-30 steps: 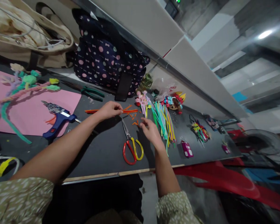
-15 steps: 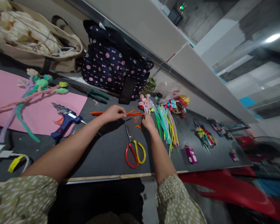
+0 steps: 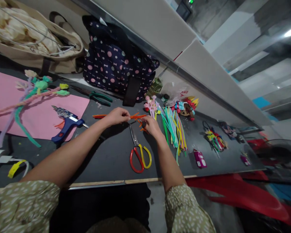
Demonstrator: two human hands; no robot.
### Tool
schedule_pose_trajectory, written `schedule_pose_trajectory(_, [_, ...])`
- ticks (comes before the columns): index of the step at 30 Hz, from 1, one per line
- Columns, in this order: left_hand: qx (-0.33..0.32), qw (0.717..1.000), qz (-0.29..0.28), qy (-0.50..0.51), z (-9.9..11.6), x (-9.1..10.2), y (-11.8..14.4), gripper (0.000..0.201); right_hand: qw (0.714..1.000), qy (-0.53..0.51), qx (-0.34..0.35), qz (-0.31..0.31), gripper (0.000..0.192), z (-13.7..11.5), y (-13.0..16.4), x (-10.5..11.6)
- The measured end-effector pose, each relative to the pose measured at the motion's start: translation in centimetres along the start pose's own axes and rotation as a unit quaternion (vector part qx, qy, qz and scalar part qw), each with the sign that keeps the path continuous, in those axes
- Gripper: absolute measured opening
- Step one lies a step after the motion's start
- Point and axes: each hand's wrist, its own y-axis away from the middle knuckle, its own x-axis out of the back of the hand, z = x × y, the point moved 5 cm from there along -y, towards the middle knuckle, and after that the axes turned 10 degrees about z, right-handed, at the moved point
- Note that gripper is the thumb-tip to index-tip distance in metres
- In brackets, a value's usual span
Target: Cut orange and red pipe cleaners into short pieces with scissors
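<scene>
My left hand (image 3: pixel 118 116) is closed in a pinch on orange pipe cleaners (image 3: pixel 137 116), whose ends stick out to its right. More orange lengths (image 3: pixel 99 116) show on the other side of that hand. My right hand (image 3: pixel 150 125) has its thumb and fingers pinched together at the orange strands, just in front of their right end; its exact hold is partly hidden. Small orange clippings (image 3: pixel 143 129) lie beside its fingertips. Scissors with one red and one yellow handle (image 3: pixel 145 156) rest on the grey table below, blades pointing toward my left hand.
A blue glue gun (image 3: pixel 67 126) and fuzzy stems lie on pink paper (image 3: pixel 43 124) at left. Green-handled pliers (image 3: pixel 100 97) and a polka-dot bag (image 3: pixel 111 61) are behind. Coloured pipe cleaners (image 3: pixel 173 126) and a purple box (image 3: pixel 199 158) lie to the right.
My right hand has slid a little to the left along the orange pipe cleaners, closer to my left hand. The left hand keeps its pinch, and the scissors stay in place.
</scene>
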Motion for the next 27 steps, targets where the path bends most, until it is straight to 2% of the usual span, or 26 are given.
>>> schedule_pose_trajectory(3, [0.004, 1.000, -0.001, 0.000, 0.0, 0.0, 0.0, 0.018, 0.999, -0.005, 0.054, 0.002, 0.052, -1.2, -0.4, -0.3])
schedule_pose_trajectory(8, [0.008, 1.000, -0.003, 0.011, 0.0, 0.1, 0.1, 0.016, 0.992, 0.053, 0.109, -0.045, 0.050, -1.8, 0.0, -1.3])
schedule_pose_trajectory(12, [0.012, 1.000, 0.004, 0.011, 0.1, 0.2, 0.1, 0.015, 0.995, 0.071, 0.051, -0.036, 0.038, -0.4, 1.1, 0.0])
schedule_pose_trajectory(15, [0.012, 1.000, 0.001, 0.016, 0.2, 0.2, 0.1, 0.014, 0.998, 0.057, 0.010, 0.000, 0.044, 0.4, 1.8, 1.0])
schedule_pose_trajectory(19, [0.012, 1.000, 0.000, 0.016, 0.3, 0.2, 0.2, 0.013, 0.999, 0.035, 0.040, 0.006, 0.056, -0.4, 2.1, 0.3])
schedule_pose_trajectory(22, [0.012, 1.000, 0.003, 0.011, 0.3, 0.2, 0.3, 0.014, 0.996, 0.046, 0.070, -0.017, 0.053, -1.1, 2.3, -0.4])
schedule_pose_trajectory(25, [0.012, 1.000, 0.004, 0.010, 0.2, 0.2, 0.3, 0.014, 0.997, 0.066, 0.032, -0.038, 0.040, -0.5, 2.8, -0.3])
schedule_pose_trajectory(27, [0.013, 1.000, -0.001, 0.008, 0.0, 0.1, 0.2, 0.014, 0.997, 0.070, -0.003, -0.018, 0.038, 0.2, 3.0, 0.4])
